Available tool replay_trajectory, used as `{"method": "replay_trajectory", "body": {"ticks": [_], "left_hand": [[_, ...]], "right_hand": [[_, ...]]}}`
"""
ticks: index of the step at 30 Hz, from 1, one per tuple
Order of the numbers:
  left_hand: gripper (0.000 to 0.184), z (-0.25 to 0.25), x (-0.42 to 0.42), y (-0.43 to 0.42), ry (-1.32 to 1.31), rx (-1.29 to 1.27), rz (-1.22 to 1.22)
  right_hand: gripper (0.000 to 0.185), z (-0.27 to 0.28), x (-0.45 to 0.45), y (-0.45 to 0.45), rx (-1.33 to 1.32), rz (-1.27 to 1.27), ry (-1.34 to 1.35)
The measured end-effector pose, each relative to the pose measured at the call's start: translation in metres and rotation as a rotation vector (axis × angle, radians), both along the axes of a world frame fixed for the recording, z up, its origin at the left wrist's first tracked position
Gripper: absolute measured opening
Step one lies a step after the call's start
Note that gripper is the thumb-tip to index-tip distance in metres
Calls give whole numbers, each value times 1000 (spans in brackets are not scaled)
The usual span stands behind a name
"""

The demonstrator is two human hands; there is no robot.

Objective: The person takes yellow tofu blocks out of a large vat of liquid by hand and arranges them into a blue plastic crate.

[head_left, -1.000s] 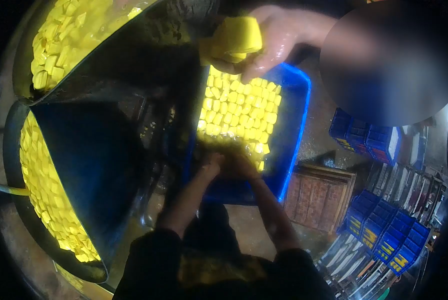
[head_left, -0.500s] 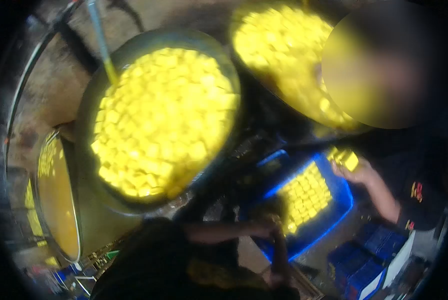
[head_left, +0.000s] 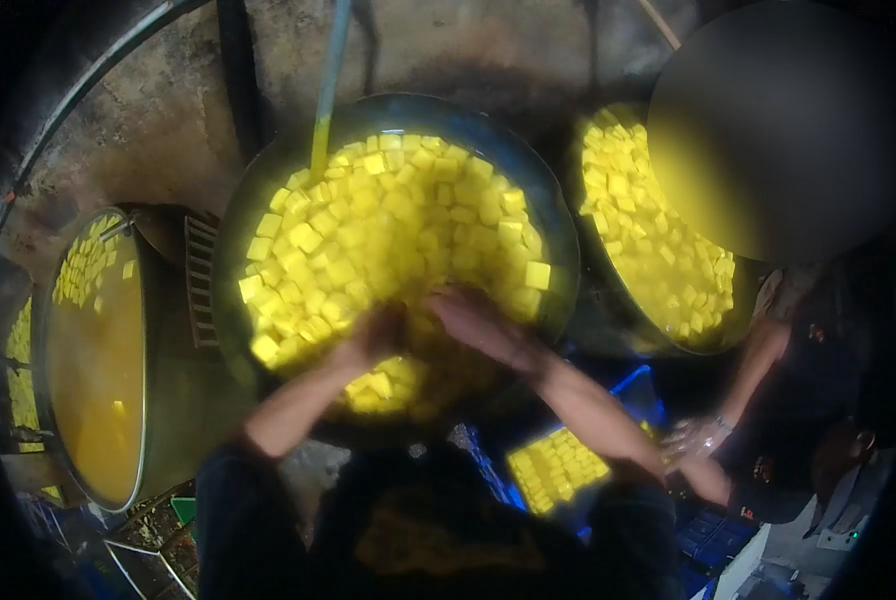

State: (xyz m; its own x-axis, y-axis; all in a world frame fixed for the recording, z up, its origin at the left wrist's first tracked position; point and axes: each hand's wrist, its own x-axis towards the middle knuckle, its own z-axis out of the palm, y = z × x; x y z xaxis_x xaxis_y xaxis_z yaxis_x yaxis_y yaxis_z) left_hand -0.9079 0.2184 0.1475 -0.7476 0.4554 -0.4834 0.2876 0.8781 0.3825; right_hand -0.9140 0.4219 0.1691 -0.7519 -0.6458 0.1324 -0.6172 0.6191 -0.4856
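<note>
A large dark round pan is full of yellow blocks in cloudy liquid. Over its near half, my left hand and my right hand reach in close together, a small gap between them. Shadow and blur hide the fingertips of both, so whether they hold blocks does not show. Below my right forearm, a blue crate holds neat rows of yellow blocks.
A second pan of blocks stands at the right, and a vat of orange liquid at the left. A co-worker's hands are beside the crate. A pole dips into the large pan's far edge.
My view has turned toward the large pan. Both my hands have left the blue crate and are now over the pan's blocks. The co-worker's hand no longer shows a stack of blocks.
</note>
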Motion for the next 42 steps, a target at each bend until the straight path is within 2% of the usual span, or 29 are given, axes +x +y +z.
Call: {"method": "replay_trajectory", "body": {"ticks": [1, 3, 5, 6, 8, 10, 11, 12, 14, 15, 16, 17, 19, 21, 22, 24, 26, 28, 30, 31, 32, 33, 34, 36, 37, 38, 40, 41, 42], "left_hand": [[32, -29, 2, -5, 87, 185, 72], [29, -38, 5, -10, 178, 382, 155], [32, -40, 3, -9, 257, 276, -45], [32, -30, -1, -11, 255, 287, -36], [27, -7, -10, -16, 29, 213, -76], [25, -29, -15, -24, 123, 249, -123], [25, -43, -18, -27, 216, 282, -166], [25, -31, -23, -26, 216, 283, -158], [29, 10, -35, -20, 162, 336, 124], [29, 13, -46, -13, 160, 333, 133], [32, 15, -59, -7, 133, 541, 314], [36, 18, -72, -1, 109, 748, 496], [38, -2, -101, 10, 151, 730, 478], [40, -37, -128, 21, 191, 718, 460], [39, -56, -139, 26, 397, 636, 291], [37, -58, -150, 31, 605, 537, 122], [31, -41, -149, 34, 313, 913, 449], [32, -47, -150, 20, 296, 832, 359], [34, -60, -145, 3, 278, 757, 267], [36, -76, -139, -4, -25, 1157, 554], [39, -87, -137, -12, -361, 1542, 836], [38, -86, -139, -18, -212, 1412, 599], [38, -77, -140, -23, -38, 1298, 386], [34, -46, -133, -16, -777, 2071, 1104], [32, -13, -126, -14, -713, 2097, 1060], [32, -13, -127, -8, -710, 2107, 1061], [31, -25, -129, 2, -477, 2084, 1304], [31, -32, -130, 4, -476, 2090, 1305], [26, -33, -132, 6, -444, 2111, 1308]], "right_hand": [[21, -42, -9, -7, -85, -5, 33], [20, -49, -22, -21, -158, 2, 67], [19, -46, -31, -22, 219, 144, -85], [19, -34, -34, -27, 230, 152, -89], [24, -8, -39, -37, 496, -13, -450], [27, -22, -50, -17, 508, 21, -394], [29, -25, -61, -5, 351, 2, -433], [32, -24, -73, 7, 196, -14, -470], [39, 4, -106, 22, 101, -171, -743], [43, 12, -124, 29, -70, -272, -937], [37, 19, -139, 32, -318, -331, -1030], [38, -8, -161, 35, -247, -438, -832], [39, -23, -197, 25, -187, -528, -629], [41, 8, -211, -14, -57, -357, -452], [41, -3, -213, -29, -60, -350, -453], [40, -39, -221, -54, 159, -486, -25], [39, -63, -223, -68, 185, -517, 4], [38, -69, -230, -70, 210, -547, 35], [33, -65, -244, -49, 210, -455, -229], [46, -47, -248, -34, 65, -398, -554], [46, -36, -245, -20, 72, -395, -546], [51, -30, -235, -5, -169, -445, -681], [54, -19, -224, -2, -283, -468, -747], [59, 18, -200, -4, -398, -490, -833], [61, 32, -191, -9, -397, -488, -856], [61, 32, -185, -13, -388, -485, -854], [56, 31, -174, -23, -576, -221, -899], [51, 29, -171, -32, -449, -261, -832], [51, 31, -167, -41, -445, -260, -829]]}}
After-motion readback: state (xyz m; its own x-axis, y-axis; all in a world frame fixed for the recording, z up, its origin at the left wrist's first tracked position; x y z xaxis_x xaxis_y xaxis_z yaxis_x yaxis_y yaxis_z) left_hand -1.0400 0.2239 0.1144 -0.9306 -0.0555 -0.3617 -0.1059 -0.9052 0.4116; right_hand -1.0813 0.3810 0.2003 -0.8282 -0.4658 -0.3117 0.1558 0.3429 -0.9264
